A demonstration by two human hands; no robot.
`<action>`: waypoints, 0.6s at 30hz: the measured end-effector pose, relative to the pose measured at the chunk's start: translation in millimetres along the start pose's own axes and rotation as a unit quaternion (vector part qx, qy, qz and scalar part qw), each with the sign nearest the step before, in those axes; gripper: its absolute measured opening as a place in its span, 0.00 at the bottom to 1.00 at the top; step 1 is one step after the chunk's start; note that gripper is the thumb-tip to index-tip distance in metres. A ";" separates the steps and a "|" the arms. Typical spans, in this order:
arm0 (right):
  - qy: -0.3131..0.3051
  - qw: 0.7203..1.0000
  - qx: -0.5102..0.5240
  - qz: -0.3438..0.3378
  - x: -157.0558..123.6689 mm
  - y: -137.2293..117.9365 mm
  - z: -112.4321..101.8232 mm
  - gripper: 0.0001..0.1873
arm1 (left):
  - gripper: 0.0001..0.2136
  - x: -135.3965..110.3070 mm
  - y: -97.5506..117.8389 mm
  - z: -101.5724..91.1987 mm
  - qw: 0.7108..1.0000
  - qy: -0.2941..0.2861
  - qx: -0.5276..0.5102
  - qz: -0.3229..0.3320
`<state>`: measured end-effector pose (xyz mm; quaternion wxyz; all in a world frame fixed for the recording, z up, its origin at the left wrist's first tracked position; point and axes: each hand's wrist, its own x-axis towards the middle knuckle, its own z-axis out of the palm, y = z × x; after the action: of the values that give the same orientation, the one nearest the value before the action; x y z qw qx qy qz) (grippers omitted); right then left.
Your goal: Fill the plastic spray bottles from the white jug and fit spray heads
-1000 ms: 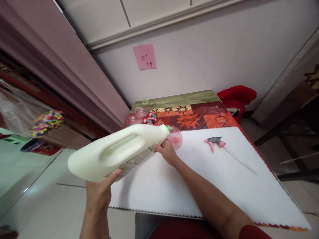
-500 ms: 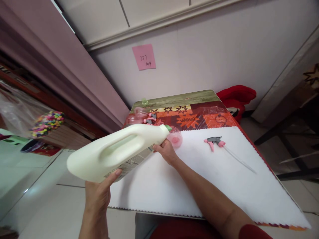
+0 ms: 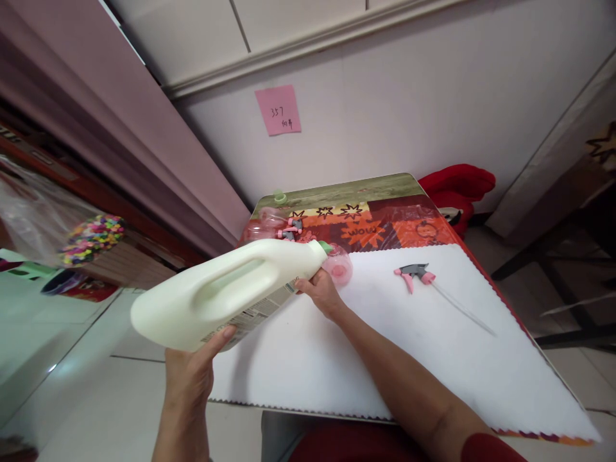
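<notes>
A large pale-green jug (image 3: 212, 289) with a moulded handle is tilted nearly on its side, its green spout pointing right. My left hand (image 3: 197, 359) supports its bottom end, thumb on the printed label. Near the neck, my right hand (image 3: 320, 292) is closed on the jug from below. The spout is over a clear pink bottle (image 3: 339, 266) standing on the white mat; whether liquid flows cannot be seen. To the right lies a grey and pink spray trigger (image 3: 414, 274) with a long clear tube.
Behind the jug, clear pink bottles (image 3: 264, 224) with spray heads lie at the table's far left, near a green cap (image 3: 280, 196). A white mat (image 3: 385, 346) covers the front of the table. A red plush item (image 3: 457, 186) sits beyond the far right corner.
Almost nothing differs. The jug, both hands and the pink bottle keep their places, with only a very slight shift of the jug's bottom end.
</notes>
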<state>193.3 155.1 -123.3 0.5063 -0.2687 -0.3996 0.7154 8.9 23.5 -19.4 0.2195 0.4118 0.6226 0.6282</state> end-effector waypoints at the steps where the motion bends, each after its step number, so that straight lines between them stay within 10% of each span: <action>1: 0.000 1.000 0.001 -0.002 0.0 0.2 0.0 0.31 | 0.31 0.0 -0.1 -0.1 1.000 -0.001 -0.004 -0.002; 18: 0.005 1.000 0.004 -0.001 0.7 0.9 -0.1 0.32 | 0.31 0.2 -1.8 -1.9 1.000 -0.003 -0.009 -0.005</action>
<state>192.7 155.7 -124.1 0.5102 -0.2695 -0.3947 0.7150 6.8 22.7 -20.9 0.2287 0.4085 0.6180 0.6316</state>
